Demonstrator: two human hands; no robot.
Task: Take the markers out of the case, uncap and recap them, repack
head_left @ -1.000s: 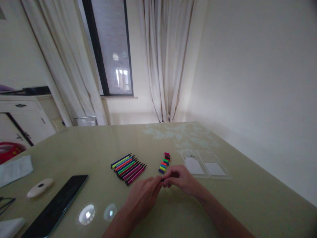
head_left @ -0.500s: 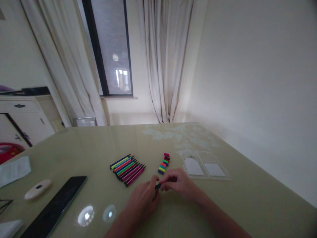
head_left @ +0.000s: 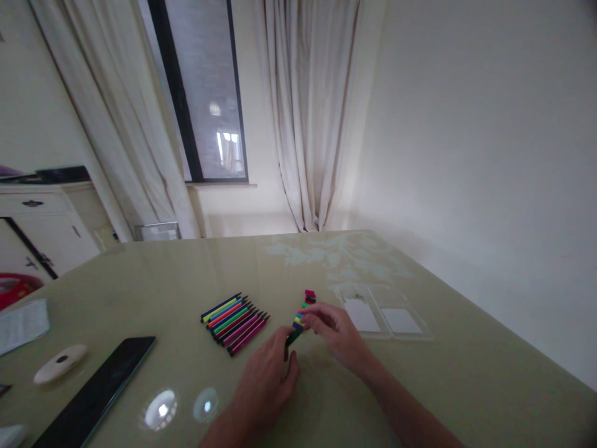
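The head camera looks forward and down over the table point(head_left: 140, 280).

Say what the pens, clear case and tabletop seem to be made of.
Pens: likely plastic, smooth, judging by their straight, evenly coloured barrels. Case: probably thin, clear plastic; green shows through it. Tabletop: glossy, given its bright reflections; perhaps glass, though a plastic sheet is possible.

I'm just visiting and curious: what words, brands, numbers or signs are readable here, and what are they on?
No text is readable anywhere.
Row of pens: any print is too small to read.
Dark pen in the left hand: no legible lettering.
White inserts in the clear case: no readable marks.
Pale sheet at left: too blurred to read.
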